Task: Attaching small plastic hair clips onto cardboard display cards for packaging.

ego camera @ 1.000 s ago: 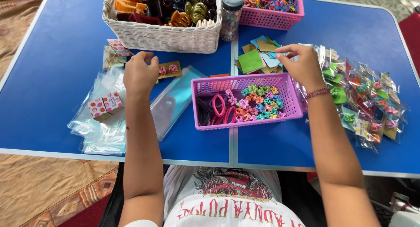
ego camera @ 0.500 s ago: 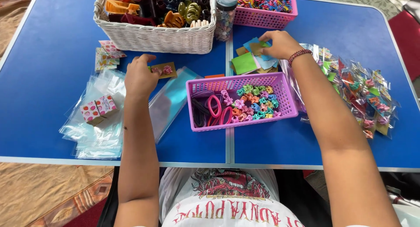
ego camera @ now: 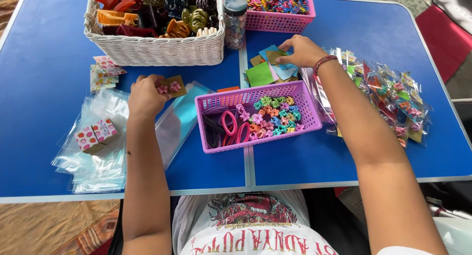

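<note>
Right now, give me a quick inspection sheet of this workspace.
Surface: blue folding table, center seam.
Job's things: small brown card carrying two pink clips; loose coloured paper squares.
Clutter: pink basket of mini clips and hair ties; white wicker basket of claw clips; clear bags; packed bags.
Hands: left hand grips the card; right hand touches the squares.
Cables: nothing seen.
Surroundings: patterned rug.

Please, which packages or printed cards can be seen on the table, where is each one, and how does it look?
Filled clear packets: table's right side, colourful contents.
Empty clear bags: left pile, flat.
Strawberry-print box: on those bags, small.
Brown card: in left hand, two pink clips.
Coloured paper squares: under right hand.
</note>
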